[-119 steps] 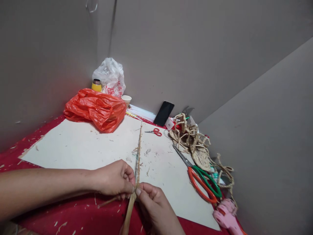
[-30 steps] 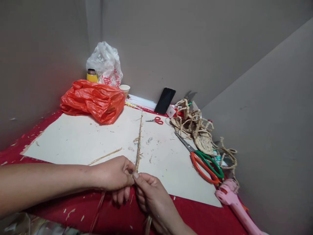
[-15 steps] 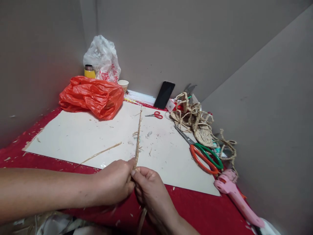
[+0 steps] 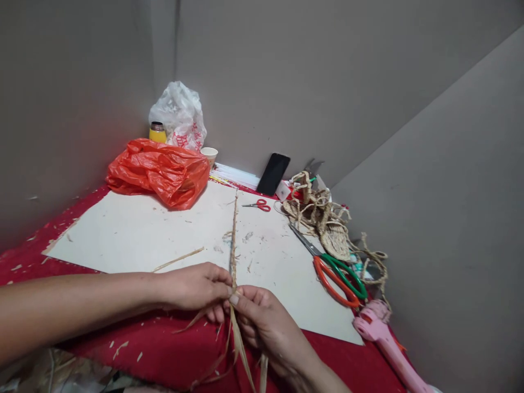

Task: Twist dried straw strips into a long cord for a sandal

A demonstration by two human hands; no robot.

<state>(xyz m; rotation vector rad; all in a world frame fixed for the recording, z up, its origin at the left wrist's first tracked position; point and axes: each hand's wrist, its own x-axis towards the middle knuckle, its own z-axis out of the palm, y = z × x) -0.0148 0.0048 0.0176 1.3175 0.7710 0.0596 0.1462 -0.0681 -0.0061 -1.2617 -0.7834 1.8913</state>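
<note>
Both hands meet at the near end of a thin straw braid (image 4: pixel 234 234), which runs away from me over the white board (image 4: pixel 135 229). My left hand (image 4: pixel 204 286) pinches the braid from the left with bent fingers. Against it, my right hand (image 4: pixel 262 316) grips the same spot, thumb on top. Loose straw strands (image 4: pixel 239 349) hang below the fingers over the red cloth (image 4: pixel 164 349). A single straw piece (image 4: pixel 180 259) lies on the board left of the braid. Small red-handled scissors (image 4: pixel 258 205) rest near the braid's far end.
Large scissors (image 4: pixel 338 281) with orange and green handles lie at the right, beside a heap of braided straw (image 4: pixel 319 213) and a pink tool (image 4: pixel 382 333). A phone (image 4: pixel 273 173) leans at the back wall. Far left are a red plastic bag (image 4: pixel 159 172), yellow bottle (image 4: pixel 158 134) and paper cup (image 4: pixel 209 155).
My left hand has opened from a tighter fist into a flatter pinch. More loose strands now show below the hands. The whole view has shifted slightly, with things lower in the picture.
</note>
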